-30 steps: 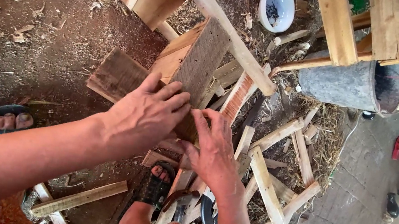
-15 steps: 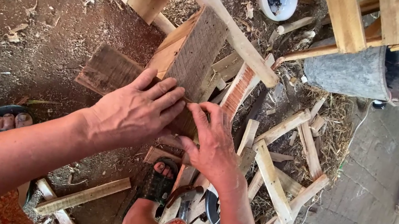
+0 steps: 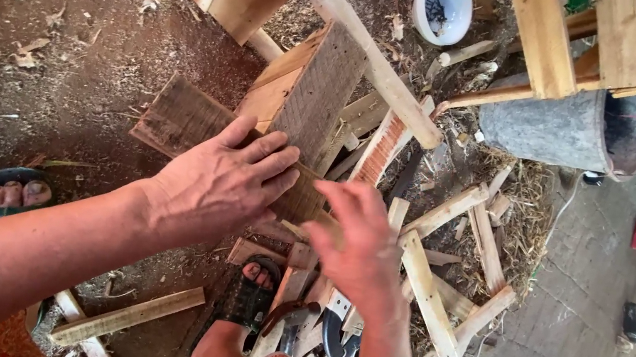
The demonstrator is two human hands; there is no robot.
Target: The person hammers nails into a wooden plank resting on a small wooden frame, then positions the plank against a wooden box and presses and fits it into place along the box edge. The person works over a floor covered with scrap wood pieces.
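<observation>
My left hand (image 3: 221, 181) lies flat, fingers spread, on a weathered brown board (image 3: 184, 118) that rests on other planks. A second grey board (image 3: 321, 91) stands across it, running away from me. My right hand (image 3: 359, 239) hovers just to the right, fingers curled near the boards' near edge; it is blurred and I cannot tell whether it pinches anything. My feet in sandals (image 3: 250, 294) show below the hands.
A long pale wooden pole (image 3: 363, 47) crosses above the boards. Scrap wood slats (image 3: 432, 288) litter the ground to the right. A white bowl (image 3: 443, 4) and a grey metal bucket (image 3: 561, 127) sit at the top right. Tools (image 3: 331, 340) lie by my foot.
My left hand has slid slightly up the brown board. My right hand has lifted off the boards and drawn back to the right.
</observation>
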